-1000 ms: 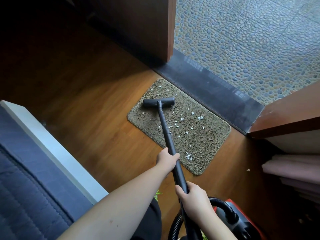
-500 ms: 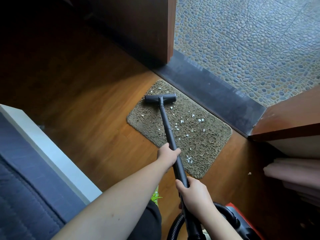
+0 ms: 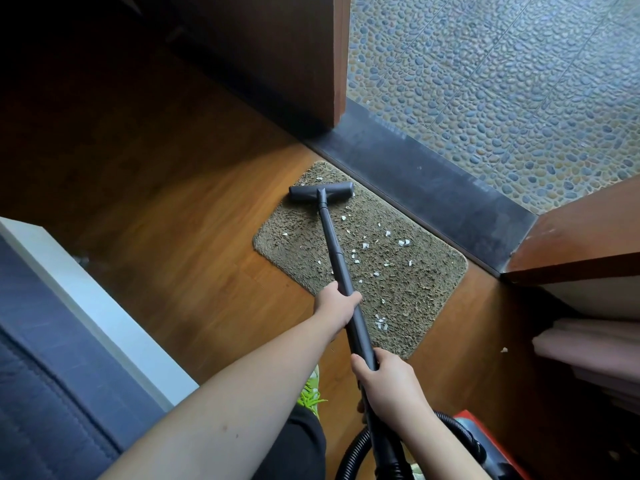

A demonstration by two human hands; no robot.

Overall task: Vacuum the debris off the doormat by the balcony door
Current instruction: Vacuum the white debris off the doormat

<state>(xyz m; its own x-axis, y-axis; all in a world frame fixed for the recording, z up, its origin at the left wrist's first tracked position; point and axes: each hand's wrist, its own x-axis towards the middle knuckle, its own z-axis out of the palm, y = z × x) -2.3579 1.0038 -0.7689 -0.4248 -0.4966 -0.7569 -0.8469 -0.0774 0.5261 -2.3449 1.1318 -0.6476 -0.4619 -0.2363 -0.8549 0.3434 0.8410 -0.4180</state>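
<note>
Doormat (image 3: pixel 360 261) debris (image 3: pixel 365 245) is thinning — nozzle (image 3: pixel 321 192) is reaching the far corner, both hands — left hand (image 3: pixel 337 303), right hand (image 3: pixel 388 386) — gripping the wand (image 3: pixel 337 265).

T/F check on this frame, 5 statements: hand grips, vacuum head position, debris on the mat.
1. Both the left hand and the right hand grip the vacuum wand. True.
2. The vacuum head sits on the balcony's pebble floor. False: it rests on the doormat, at the mat's far left corner.
3. White debris lies on the mat. True.
4. The left hand holds the wand nearer the body than the right. False: the left is farther up the wand, toward the head.
5. One white scrap lies off the mat on the wood floor. True.
</note>
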